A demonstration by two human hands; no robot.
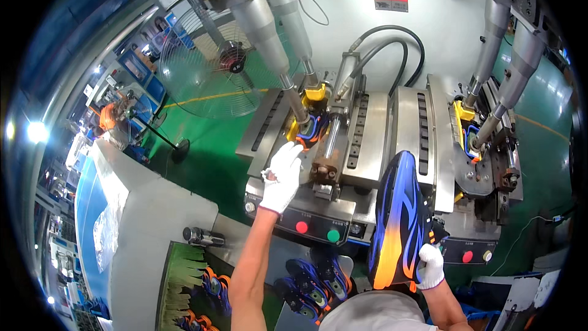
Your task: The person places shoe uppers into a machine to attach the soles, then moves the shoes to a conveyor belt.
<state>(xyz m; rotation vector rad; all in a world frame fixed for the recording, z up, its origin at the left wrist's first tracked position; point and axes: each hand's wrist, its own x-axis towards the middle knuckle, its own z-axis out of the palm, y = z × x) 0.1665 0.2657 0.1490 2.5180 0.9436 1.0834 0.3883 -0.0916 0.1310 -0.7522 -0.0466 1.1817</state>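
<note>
Shoes in blue, black and orange are lying [309, 285] in the open bin [184, 282] at the lower edge, packed side by side, some showing green insoles; their number cannot be told. Left hand [282, 175], in a white glove, is reaching up to the left press station [318, 147], its fingers extended and only slightly spread, fingertips touching the clamped shoe [312, 129] that is sitting under the two grey cylinders [269, 30]; it is grasping nothing visibly. Right hand [430, 266], also gloved, is closing its fingers around the lower end of a blue sneaker [398, 220] with an orange flame pattern. The sneaker is standing nearly upright in front of the right press station [478, 141], sole facing the camera, its long axis running top to bottom and one end pointing up at the machine. A second shoe [468, 132] is sitting clamped in that right station.
</note>
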